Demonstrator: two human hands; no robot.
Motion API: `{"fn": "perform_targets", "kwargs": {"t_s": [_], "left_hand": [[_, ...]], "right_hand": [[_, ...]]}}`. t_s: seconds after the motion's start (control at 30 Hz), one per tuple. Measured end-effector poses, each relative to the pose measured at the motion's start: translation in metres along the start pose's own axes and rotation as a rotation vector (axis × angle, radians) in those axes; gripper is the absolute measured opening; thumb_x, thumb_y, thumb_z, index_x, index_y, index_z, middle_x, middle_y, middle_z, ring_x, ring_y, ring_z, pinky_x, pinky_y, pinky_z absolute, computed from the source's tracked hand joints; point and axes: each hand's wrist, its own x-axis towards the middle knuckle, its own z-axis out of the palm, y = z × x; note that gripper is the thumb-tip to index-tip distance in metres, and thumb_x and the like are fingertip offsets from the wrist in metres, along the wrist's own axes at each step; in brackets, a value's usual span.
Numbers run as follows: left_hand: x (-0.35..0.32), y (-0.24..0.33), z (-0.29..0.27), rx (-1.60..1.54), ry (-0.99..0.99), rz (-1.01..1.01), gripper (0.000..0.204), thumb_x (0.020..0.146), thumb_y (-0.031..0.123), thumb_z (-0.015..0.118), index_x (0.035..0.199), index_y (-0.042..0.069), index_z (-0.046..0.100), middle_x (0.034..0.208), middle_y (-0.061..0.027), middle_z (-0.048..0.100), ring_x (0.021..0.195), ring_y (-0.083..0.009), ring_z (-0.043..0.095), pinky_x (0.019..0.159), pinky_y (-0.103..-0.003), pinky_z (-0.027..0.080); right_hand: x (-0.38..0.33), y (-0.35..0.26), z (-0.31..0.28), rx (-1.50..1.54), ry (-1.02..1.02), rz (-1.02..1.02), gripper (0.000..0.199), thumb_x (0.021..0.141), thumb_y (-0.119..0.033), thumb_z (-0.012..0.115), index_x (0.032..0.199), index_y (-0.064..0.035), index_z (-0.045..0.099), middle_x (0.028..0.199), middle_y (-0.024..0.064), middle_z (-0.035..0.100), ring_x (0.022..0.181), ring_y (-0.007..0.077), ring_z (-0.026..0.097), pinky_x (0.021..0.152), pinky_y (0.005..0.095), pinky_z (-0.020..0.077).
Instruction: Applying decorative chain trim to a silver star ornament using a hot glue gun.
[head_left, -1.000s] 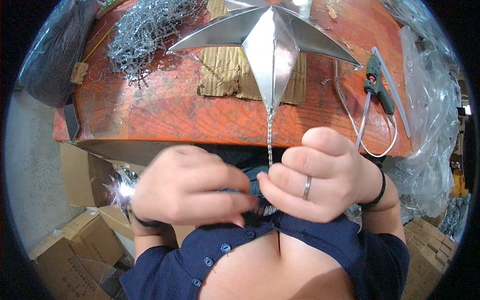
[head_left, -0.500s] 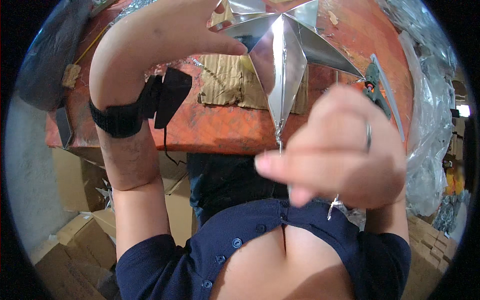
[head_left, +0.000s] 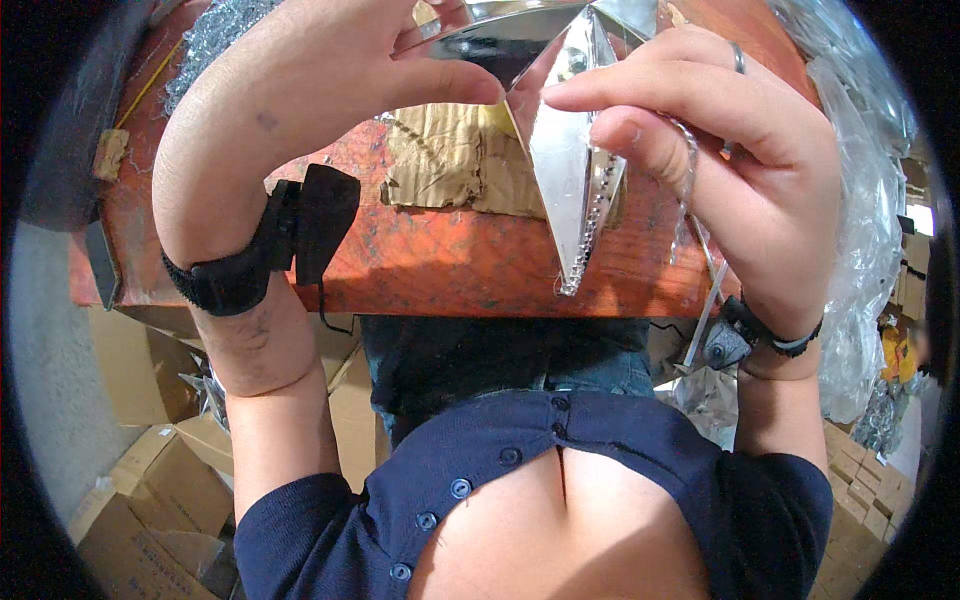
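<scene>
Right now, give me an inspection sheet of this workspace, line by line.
Surface: orange-red wooden table, worn, with a torn cardboard piece on it.
Job's things: silver foil star held up over the table, one point down; thin beaded string hanging at the right fingers.
Clutter: pile of silver tinsel at the far left; clear plastic bags on the right.
Hands: left hand and right hand both pinch the star.
Cables: thin lead under the black wrist strap.
Surroundings: cardboard boxes on the floor.

Silver foil star [head_left: 570,190] held up over orange table edge, one point hanging downward.
</scene>
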Motion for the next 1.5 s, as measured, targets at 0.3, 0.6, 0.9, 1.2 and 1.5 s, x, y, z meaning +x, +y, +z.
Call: {"fn": "perform_targets", "kwargs": {"t_s": [0.3, 0.6, 0.9, 1.2, 1.5], "left_hand": [[-0.005, 0.024, -0.003, 0.172, -0.019, -0.011, 0.110, 0.080, 0.037, 0.081, 0.157, 0.008, 0.007, 0.091, -0.0193, 0.061, 0.071, -0.0241, 0.060, 0.062, -0.036, 0.046], [-0.002, 0.031, -0.004, 0.118, -0.121, -0.141, 0.114, 0.081, 0.032, 0.081, 0.157, 0.011, -0.001, 0.102, -0.0221, 0.060, 0.077, -0.0249, 0.063, 0.070, -0.034, 0.051], [0.002, 0.013, 0.008, 0.226, 0.013, -0.097, 0.084, 0.088, 0.022, 0.074, 0.154, 0.008, 0.024, 0.114, -0.0208, 0.056, 0.090, -0.0243, 0.064, 0.080, -0.032, 0.052], [0.008, 0.015, 0.010, 0.185, -0.010, -0.087, 0.084, 0.087, 0.021, 0.074, 0.154, 0.008, 0.024, 0.114, -0.0203, 0.057, 0.089, -0.0238, 0.064, 0.080, -0.032, 0.052], [0.004, 0.009, 0.008, 0.149, -0.004, -0.098, 0.085, 0.087, 0.020, 0.075, 0.154, 0.009, 0.025, 0.113, -0.0197, 0.057, 0.089, -0.0233, 0.063, 0.080, -0.031, 0.052]], "right_hand": [[-0.001, 0.012, 0.001, -0.079, -0.015, -0.078, 0.014, 0.078, -0.004, 0.076, 0.091, 0.0009, 0.073, 0.085, 0.0074, 0.068, 0.079, 0.0177, 0.061, 0.071, 0.0280, 0.0449], [-0.003, 0.024, 0.001, -0.197, -0.007, -0.201, 0.015, 0.073, -0.004, 0.079, 0.087, -0.0002, 0.073, 0.083, 0.0064, 0.067, 0.079, 0.0183, 0.061, 0.071, 0.0283, 0.0447], [-0.012, 0.025, -0.003, -0.261, 0.085, -0.219, 0.023, 0.070, -0.014, 0.083, 0.085, -0.0015, 0.071, 0.081, 0.0067, 0.068, 0.074, 0.0218, 0.060, 0.070, 0.0322, 0.0450], [-0.016, 0.078, -0.029, 0.114, 0.036, -0.839, 0.039, 0.073, -0.044, 0.081, 0.084, -0.0121, 0.063, 0.079, -0.0022, 0.061, 0.070, 0.0181, 0.051, 0.062, 0.0339, 0.0359], [-0.020, 0.072, -0.025, 0.204, 0.080, -1.014, 0.042, 0.077, -0.051, 0.077, 0.084, -0.0123, 0.062, 0.084, -0.0032, 0.061, 0.076, 0.0182, 0.053, 0.062, 0.0331, 0.0344]]}}
